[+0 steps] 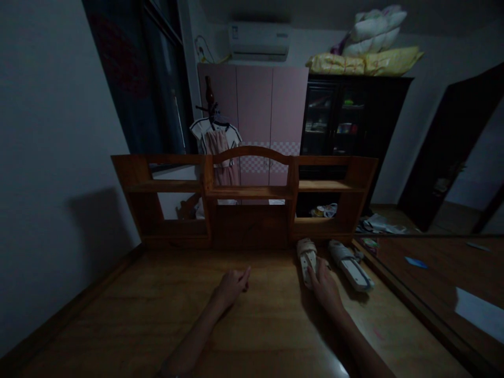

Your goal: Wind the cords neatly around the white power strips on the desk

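Two white power strips, each with its cord wound round the far end, lie side by side on the wooden surface (157,310). My right hand (325,289) is at the left power strip (305,258), thumb and fingers closed on its near part; the hand covers some of it. To the right lies the other power strip (356,274), untouched. My left hand (233,286) hovers over the middle of the surface, apart from both strips. Its fingers are curled in, the index finger partly forward, and I see nothing in them.
A wooden shelf unit (252,192) with open compartments stands along the far edge. A raised wooden edge (397,294) runs down the right side, beyond which papers (478,315) lie lower. The wall (59,173) closes off the left.
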Motion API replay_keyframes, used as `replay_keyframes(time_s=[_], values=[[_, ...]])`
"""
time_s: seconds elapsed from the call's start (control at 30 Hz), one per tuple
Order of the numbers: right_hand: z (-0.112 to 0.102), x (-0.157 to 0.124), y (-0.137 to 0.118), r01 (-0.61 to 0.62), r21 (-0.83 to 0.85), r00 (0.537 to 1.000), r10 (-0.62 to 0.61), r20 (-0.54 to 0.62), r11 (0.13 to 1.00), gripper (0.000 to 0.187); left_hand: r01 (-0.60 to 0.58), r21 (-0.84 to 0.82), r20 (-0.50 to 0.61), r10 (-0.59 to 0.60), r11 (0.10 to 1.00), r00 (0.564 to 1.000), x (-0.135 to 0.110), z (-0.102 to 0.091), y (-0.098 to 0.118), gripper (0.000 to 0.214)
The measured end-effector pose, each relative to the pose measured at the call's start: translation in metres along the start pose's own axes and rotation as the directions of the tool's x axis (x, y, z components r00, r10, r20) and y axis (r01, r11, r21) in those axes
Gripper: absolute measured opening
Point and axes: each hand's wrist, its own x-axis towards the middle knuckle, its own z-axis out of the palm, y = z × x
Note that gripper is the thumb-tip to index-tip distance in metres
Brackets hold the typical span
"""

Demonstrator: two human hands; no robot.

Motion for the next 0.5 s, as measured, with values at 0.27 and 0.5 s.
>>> replay_keyframes(time_s=[0.27,0.5], values=[[0.009,-0.009,-0.024,0.031,0.214,0.994,-0.052,0.092,0.976,0.046,0.075,-0.01,-0.125,-0.076,0.997,0.989,0.006,0.004,-0.003,0.065],[0.063,-0.019,-0.115,-0.031,0.488,0.936,-0.146,0.319,0.872,0.042,0.056,-0.088,-0.407,-0.087,0.995,0.909,0.001,-0.012,0.006,0.041]])
